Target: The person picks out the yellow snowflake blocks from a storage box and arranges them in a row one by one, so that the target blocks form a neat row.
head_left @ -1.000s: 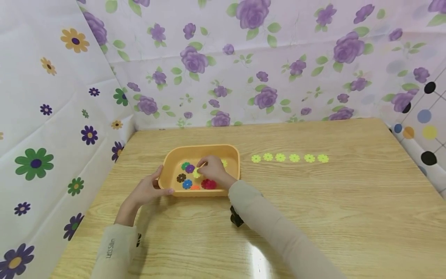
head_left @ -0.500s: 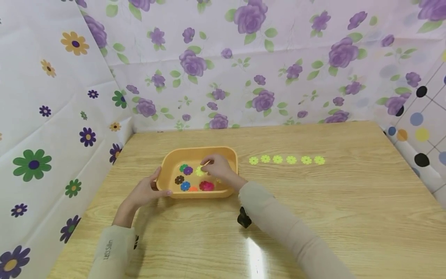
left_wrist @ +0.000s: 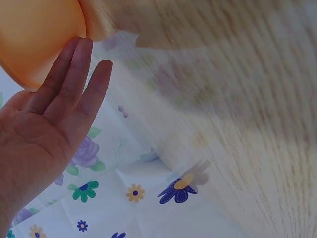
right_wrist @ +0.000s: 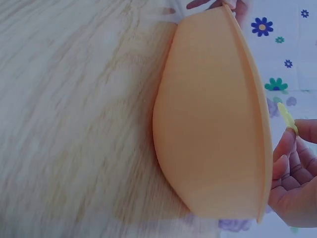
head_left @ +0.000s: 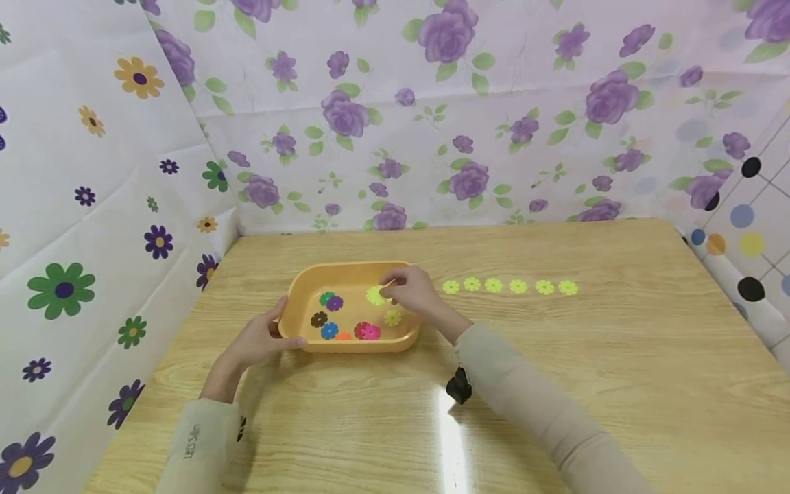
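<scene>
My right hand (head_left: 412, 293) pinches a yellow snowflake-shaped plastic disc (head_left: 374, 296) between thumb and fingertips, above the right part of an orange basin (head_left: 354, 346). In the right wrist view the disc (right_wrist: 286, 117) is seen nearly edge-on, raised past the basin's rim. My left hand (head_left: 254, 336) holds the basin's left end, thumb along the near rim; in the left wrist view several fingers extend against its outer wall. Inside the basin lie another yellow disc (head_left: 392, 318) and green, purple (head_left: 334, 303), brown (head_left: 319, 319), blue (head_left: 330, 331), orange, red and pink (head_left: 371, 332) discs.
Several yellow discs (head_left: 518, 287) lie in a row on the wooden table (head_left: 586, 363), right of the basin. Flower-printed sheets (head_left: 395, 123) stand behind and to the left; a dotted sheet (head_left: 749, 226) hangs at the right. A black wrist device (head_left: 459, 386) sits under my right sleeve.
My right hand has moved right and up inside the basin, lifting the pinched yellow disc from among the others toward the right rim. The left hand keeps its place on the basin.
</scene>
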`<action>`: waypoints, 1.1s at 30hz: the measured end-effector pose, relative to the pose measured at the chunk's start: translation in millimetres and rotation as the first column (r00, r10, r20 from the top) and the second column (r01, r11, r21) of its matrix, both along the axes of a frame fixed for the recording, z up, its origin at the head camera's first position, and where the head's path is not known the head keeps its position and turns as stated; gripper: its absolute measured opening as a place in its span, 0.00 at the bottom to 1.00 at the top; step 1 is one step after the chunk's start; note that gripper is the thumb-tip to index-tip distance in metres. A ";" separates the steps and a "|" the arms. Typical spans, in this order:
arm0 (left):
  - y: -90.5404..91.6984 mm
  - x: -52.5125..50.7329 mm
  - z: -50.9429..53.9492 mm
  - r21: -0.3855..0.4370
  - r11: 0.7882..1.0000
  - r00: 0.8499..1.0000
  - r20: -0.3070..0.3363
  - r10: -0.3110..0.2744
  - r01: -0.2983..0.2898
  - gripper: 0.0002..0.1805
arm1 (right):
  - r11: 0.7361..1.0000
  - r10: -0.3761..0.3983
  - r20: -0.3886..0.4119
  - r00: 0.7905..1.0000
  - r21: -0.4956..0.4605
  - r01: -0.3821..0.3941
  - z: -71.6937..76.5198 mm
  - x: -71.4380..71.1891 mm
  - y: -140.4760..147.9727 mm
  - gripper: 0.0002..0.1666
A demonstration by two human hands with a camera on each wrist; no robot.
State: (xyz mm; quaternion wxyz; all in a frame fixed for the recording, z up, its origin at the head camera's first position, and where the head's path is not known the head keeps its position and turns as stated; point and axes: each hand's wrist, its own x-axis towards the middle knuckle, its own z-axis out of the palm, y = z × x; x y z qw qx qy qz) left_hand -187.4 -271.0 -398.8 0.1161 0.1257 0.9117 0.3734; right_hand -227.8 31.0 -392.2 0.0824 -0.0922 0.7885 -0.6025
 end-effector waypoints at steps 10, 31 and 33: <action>0.9 0.4 0.0 -0.002 1.000 1.000 0.005 0.005 -0.005 0.55 | 0.999 -0.035 -0.007 0.999 -0.005 0.035 5.3 3.4 25.8 0.09; -0.3 -1.1 -3.6 -0.023 1.000 1.000 0.006 0.013 -0.013 0.55 | 0.998 -0.058 -0.008 0.998 -0.004 0.058 -3.5 12.2 90.9 0.12; -0.9 -1.2 -3.7 -0.029 0.999 1.000 0.007 0.016 -0.016 0.55 | 0.998 -0.063 -0.005 0.998 -0.001 0.063 -4.0 13.7 97.8 0.12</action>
